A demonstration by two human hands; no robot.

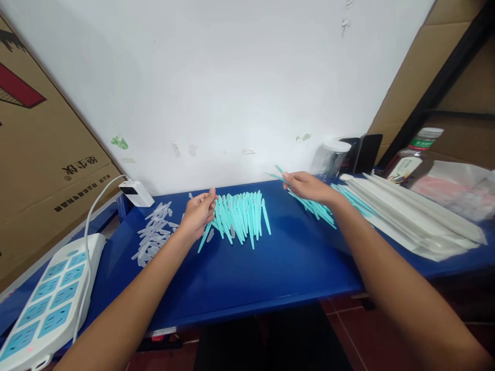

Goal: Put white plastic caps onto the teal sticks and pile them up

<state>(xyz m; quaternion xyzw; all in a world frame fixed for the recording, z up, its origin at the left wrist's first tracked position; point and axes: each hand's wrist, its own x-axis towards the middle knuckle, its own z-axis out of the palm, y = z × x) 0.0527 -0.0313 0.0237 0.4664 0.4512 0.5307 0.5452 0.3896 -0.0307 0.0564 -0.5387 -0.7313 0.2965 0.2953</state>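
Observation:
My right hand (pixel 305 185) is closed in a pinch, raised over the table's back right. Thin turquoise eyebrow razors (pixel 279 169) stick out from its fingertips. Below it lies a loose heap of more turquoise razors (pixel 319 212), partly covered by the hand. My left hand (pixel 198 212) has thumb and fingers pressed together at the left end of a spread row of turquoise razors (pixel 243 216); what it pinches, if anything, is hidden. To its left is a pile of small clear plastic blade caps (pixel 152 234), partly behind the left forearm.
The blue table (pixel 263 278) meets a white wall. A power strip (pixel 50 299) and a white plug-in device (pixel 136 193) stand at left. On the right are white paper sleeves (pixel 410 216), a clear jar (pixel 334 157) and a bottle (pixel 410 159). Cardboard boxes (pixel 46 154) flank the table.

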